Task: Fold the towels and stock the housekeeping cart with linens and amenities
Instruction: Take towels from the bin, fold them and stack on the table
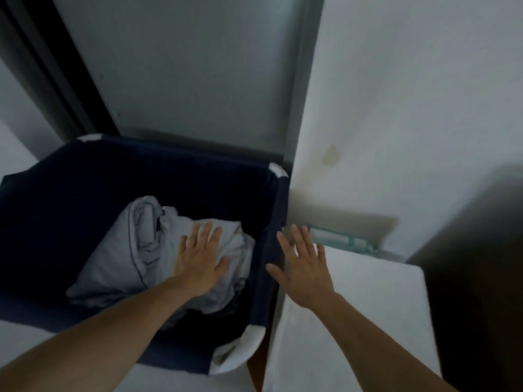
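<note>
Head view: left hand (199, 261) lies flat on a crumpled heap of pale linen (119, 258), fingers straight and spread, gripping nothing. I judge it is pressing to pack the heap down, or feeling for an edge to lift. The linen sits under the palm and runs off left of the fingertips, inside a dark navy fabric bin (169, 171); it is bunched, not folded.

Right hand (304, 270) is spread too, fingers released and holding nothing. The bin's side wall stands just left of its thumb; a white flat-topped block (382, 292) lies under and right of the fingers. Cannot tell whether the palm touches it or hovers.

Just beyond those fingertips, a teal-and-white packet (339, 239) lies against the pale wall (396, 108) — possibly an amenity. Judgement: sorting stage, with folding not yet begun.
</note>
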